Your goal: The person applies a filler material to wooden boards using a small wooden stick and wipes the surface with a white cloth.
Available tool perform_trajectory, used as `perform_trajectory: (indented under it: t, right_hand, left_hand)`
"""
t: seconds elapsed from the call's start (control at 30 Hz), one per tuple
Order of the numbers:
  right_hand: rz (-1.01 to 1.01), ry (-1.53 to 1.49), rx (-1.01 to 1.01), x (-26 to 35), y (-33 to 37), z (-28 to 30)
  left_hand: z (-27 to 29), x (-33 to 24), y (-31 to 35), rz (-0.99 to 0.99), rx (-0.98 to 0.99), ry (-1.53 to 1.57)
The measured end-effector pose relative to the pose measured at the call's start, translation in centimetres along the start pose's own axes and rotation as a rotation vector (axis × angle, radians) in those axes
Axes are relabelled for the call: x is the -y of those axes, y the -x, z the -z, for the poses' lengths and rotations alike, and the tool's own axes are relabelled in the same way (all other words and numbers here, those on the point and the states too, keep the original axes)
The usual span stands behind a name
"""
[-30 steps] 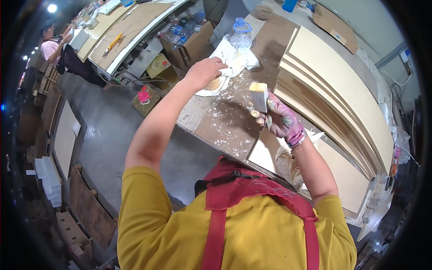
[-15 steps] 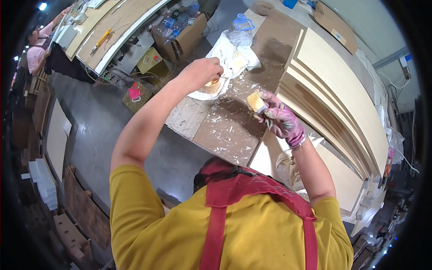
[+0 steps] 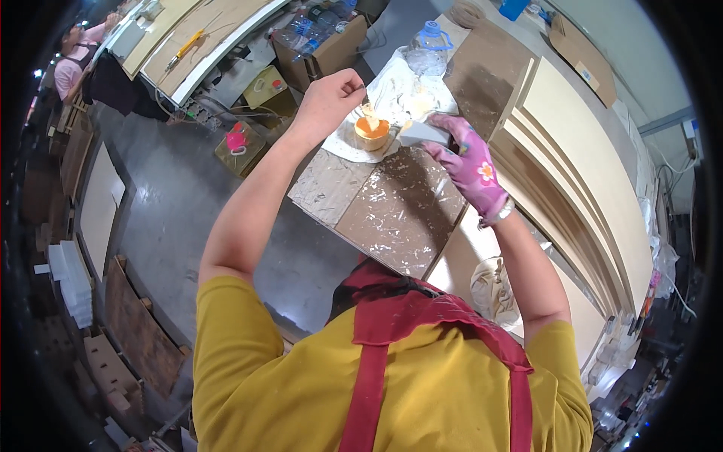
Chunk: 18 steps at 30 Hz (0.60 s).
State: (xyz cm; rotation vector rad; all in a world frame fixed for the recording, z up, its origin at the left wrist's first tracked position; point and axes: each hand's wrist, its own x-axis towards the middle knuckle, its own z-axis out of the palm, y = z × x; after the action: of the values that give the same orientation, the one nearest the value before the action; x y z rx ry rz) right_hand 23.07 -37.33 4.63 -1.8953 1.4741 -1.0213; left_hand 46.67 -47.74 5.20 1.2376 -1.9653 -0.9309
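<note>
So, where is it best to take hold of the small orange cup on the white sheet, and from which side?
Probably by its outer wall, low down, coming from the person's left. The orange cup stands upright with its mouth open and filled. The left hand is already bunched at its upper rim, and the gloved right hand brings a flat scraper in from the right, so that side is taken.

The right hand (image 3: 468, 167) wears a pink-purple glove with a small flower print; the left hand (image 3: 329, 98) is bare. At 12 o'clock sits an orange small cup (image 3: 372, 132) holding pale yellow paste, on a white sheet (image 3: 392, 94). The scraper blade (image 3: 422, 134) is grey. The worktop (image 3: 392, 211) is brown, flecked with whitish smears. At 2 o'clock lie cream-coloured boards (image 3: 580, 158). The shirt (image 3: 301, 384) is mustard yellow, the apron straps (image 3: 392, 354) dark red.
</note>
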Motion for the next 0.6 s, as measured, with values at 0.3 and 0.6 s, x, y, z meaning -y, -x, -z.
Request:
perform_trajectory:
  t: [0.3,0.6]
  right_hand:
    - [0.117,0.262,0.059,2.7,-2.7,-3.0]
    - [0.082,0.250,0.039,2.8,-3.5,-3.4]
  left_hand:
    - [0.4,0.9,0.3,0.056,-0.100,0.196]
    - [-0.4,0.6,0.8,0.042,-0.145,0.155]
